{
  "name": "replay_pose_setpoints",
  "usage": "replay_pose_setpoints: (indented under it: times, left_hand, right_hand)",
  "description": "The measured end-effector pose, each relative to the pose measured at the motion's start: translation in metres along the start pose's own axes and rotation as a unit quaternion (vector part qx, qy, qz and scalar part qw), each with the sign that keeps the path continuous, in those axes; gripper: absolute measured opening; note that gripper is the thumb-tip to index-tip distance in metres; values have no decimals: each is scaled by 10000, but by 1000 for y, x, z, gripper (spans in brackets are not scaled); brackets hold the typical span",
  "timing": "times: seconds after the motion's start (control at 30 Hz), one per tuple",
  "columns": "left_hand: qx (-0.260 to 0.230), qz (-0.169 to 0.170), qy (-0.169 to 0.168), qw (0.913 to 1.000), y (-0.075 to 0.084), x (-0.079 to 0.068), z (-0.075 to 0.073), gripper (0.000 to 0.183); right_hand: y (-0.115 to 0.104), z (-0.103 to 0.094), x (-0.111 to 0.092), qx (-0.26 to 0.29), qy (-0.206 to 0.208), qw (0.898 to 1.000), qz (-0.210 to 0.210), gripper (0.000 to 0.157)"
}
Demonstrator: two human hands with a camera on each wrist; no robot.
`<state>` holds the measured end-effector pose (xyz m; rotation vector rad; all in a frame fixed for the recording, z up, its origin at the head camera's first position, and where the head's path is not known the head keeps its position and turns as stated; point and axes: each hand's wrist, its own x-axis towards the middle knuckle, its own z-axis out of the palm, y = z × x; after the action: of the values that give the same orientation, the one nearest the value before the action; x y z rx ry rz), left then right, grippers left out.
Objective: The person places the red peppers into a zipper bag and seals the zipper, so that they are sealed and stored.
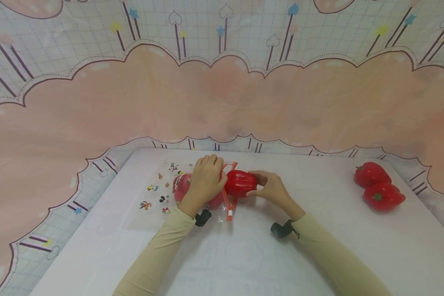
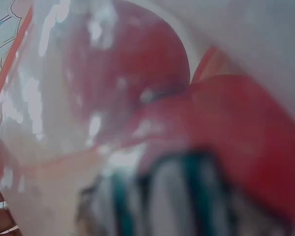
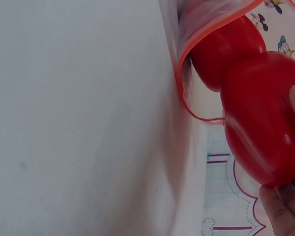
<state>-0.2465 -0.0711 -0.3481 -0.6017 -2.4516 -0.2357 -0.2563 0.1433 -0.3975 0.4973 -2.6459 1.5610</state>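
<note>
A clear plastic bag (image 1: 151, 213) with small cartoon figures and orange edging lies on the table, its mouth facing right. My left hand (image 1: 207, 176) holds the bag near its mouth, fingers bent over the top. Red bell peppers show through the plastic (image 2: 132, 54), blurred in the left wrist view. With thumb and fingers, my right hand (image 1: 270, 187) grips a glossy red bell pepper (image 1: 241, 183) right at the orange rim (image 3: 179, 81). In the right wrist view, this pepper overlaps another red pepper (image 3: 226, 54) just inside the mouth.
Two more red bell peppers (image 1: 372, 174) (image 1: 384, 197) lie side by side at the right of the white table (image 1: 244, 255). A patterned cloth (image 1: 222, 102) hangs behind the table. Dark wrist cameras (image 1: 281, 230) sit by both sleeves.
</note>
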Motion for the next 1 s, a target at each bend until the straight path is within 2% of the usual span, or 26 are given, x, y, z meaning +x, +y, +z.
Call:
replay_pose_setpoints:
  times: [0.27,0.43,0.6,0.7,1.0]
  left_hand:
    - [74,58,13,10000,0,1,1,18]
    - [81,-2,-68,9999,0,1,0,19]
    - [74,-11,-10,10000,0,1,-2,19]
    - [75,22,66,9999,-1,1,-2,16]
    - [89,78,248,9996,-2,1,0,14]
  right_hand:
    - [-3,7,0,33,-125,9999,-115,62]
    - [-5,13,1,-47,9,10000,0,61]
    - [-7,17,1,-146,58,9999,-47,62]
    - [-8,19,1,-133,-67,9998,-112,63]
    - [-9,17,1,-155,-794,9965,-213,65]
